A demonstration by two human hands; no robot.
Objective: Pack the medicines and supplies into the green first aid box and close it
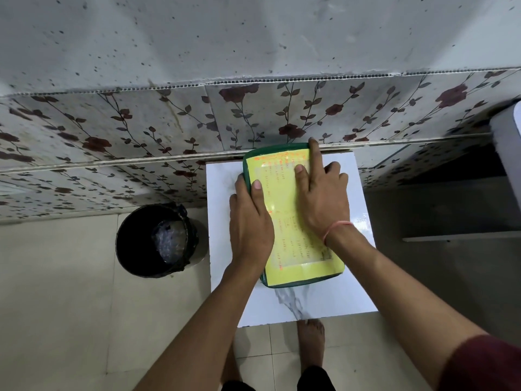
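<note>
On the white tabletop (pixel 361 283), the green first aid box (pixel 306 269) was set closed, long axis running away from the person. Its left edge was gripped by the left hand (pixel 251 221); the lid (pixel 282 193) was pressed by the straight fingers (pixel 314 156) of the right hand (pixel 324 201).

Glossy yellow label (pixel 293 221) on green plastic box (pixel 304 282), glossy white marble-look table (pixel 225 249), speckled floral wall tiles (pixel 141 131)

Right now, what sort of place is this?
Probably a home bathroom or utility corner, though I can't be sure which: floral wall tiles, a tiled floor, and a lined black bin beside a small white table.
</note>
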